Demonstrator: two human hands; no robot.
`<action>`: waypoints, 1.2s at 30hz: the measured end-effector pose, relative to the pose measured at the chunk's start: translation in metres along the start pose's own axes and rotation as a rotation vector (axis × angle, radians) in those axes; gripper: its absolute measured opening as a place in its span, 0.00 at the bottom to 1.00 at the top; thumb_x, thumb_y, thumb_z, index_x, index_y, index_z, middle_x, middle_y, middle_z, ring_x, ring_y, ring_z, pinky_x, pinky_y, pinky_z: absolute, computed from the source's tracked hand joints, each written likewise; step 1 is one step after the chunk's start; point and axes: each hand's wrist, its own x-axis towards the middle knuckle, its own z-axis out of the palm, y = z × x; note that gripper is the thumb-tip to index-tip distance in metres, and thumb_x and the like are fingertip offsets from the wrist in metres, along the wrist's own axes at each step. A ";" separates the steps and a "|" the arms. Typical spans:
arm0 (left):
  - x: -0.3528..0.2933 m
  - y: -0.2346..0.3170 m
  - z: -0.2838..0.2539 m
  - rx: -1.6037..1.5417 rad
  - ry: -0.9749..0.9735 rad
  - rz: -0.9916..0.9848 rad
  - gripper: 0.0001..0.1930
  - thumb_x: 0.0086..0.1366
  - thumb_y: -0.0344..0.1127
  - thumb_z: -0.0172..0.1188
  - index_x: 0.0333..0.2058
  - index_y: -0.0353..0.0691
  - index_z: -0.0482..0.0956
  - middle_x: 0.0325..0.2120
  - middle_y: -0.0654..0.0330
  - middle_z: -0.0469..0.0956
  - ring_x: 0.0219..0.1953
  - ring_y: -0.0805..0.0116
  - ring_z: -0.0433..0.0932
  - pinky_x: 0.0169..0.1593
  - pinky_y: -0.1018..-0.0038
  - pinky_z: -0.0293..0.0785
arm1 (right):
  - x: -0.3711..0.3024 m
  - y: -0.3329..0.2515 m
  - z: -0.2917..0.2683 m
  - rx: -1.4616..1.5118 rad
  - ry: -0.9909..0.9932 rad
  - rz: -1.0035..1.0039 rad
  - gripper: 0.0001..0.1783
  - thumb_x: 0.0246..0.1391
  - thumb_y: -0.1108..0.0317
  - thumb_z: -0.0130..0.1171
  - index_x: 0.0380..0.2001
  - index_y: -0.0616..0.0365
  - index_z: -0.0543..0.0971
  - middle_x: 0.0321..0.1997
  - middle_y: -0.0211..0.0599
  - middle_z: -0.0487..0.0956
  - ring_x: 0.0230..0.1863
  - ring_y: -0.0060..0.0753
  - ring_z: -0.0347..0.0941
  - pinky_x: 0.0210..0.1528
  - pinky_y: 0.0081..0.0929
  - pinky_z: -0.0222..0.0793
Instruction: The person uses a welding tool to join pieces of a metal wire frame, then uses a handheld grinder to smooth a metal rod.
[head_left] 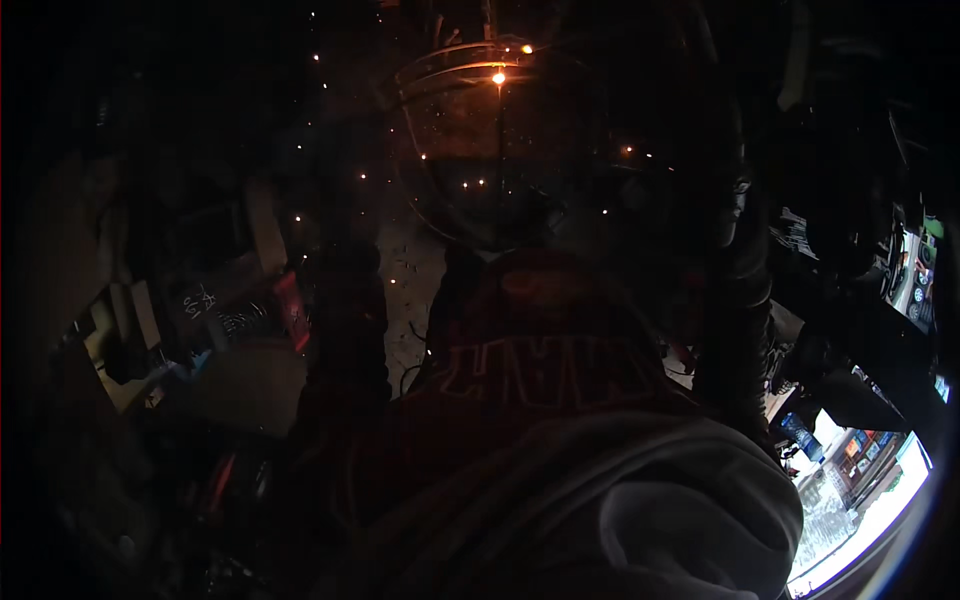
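Note:
In the dark, a bright orange glowing point (499, 78) burns at the upper middle, with sparks scattered on both sides of it. It lights the curved edge of a dark, rounded object (445, 115) whose kind I cannot make out. On the left, a dark sleeve of mine (345, 340) reaches forward; my left hand is lost in darkness. My right sleeve (738, 330) stretches up the right side toward the dim top. No fingers of my right hand show, so what either hand holds is hidden. My dark red top with outlined lettering (545, 370) fills the lower middle.
At left stand dim boxes or boards (265, 225) and a red item (292, 310). Bright daylight shows at the lower right, around a blue cylindrical container (802, 437). A speckled pale floor (405, 290) is faintly visible between my left sleeve and body.

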 end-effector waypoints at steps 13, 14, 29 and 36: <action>0.011 0.004 0.000 -0.021 -0.025 0.005 0.05 0.66 0.32 0.65 0.38 0.37 0.85 0.27 0.50 0.82 0.28 0.52 0.81 0.33 0.62 0.75 | 0.005 0.015 -0.003 -0.201 0.025 0.140 0.32 0.67 0.74 0.55 0.71 0.65 0.60 0.65 0.49 0.74 0.62 0.37 0.75 0.62 0.35 0.75; 0.013 0.006 -0.002 -0.043 -0.048 -0.026 0.06 0.66 0.32 0.65 0.37 0.38 0.85 0.27 0.50 0.82 0.28 0.53 0.81 0.33 0.62 0.75 | 0.005 0.012 0.001 -0.156 0.032 0.138 0.32 0.67 0.74 0.55 0.71 0.65 0.59 0.66 0.49 0.73 0.62 0.38 0.75 0.63 0.35 0.74; -0.004 -0.017 0.005 -0.047 -0.017 -0.075 0.18 0.61 0.45 0.70 0.42 0.37 0.84 0.38 0.53 0.85 0.40 0.58 0.84 0.46 0.64 0.80 | 0.017 0.010 0.010 -0.656 -0.142 -0.200 0.29 0.63 0.69 0.59 0.65 0.66 0.68 0.47 0.39 0.83 0.45 0.30 0.81 0.44 0.27 0.79; -0.005 -0.018 0.005 0.021 0.002 0.029 0.15 0.62 0.42 0.68 0.42 0.39 0.84 0.36 0.53 0.84 0.39 0.54 0.83 0.45 0.62 0.79 | 0.001 0.024 -0.034 -0.344 -0.023 -0.213 0.21 0.66 0.71 0.54 0.60 0.68 0.73 0.51 0.43 0.82 0.49 0.32 0.81 0.51 0.29 0.78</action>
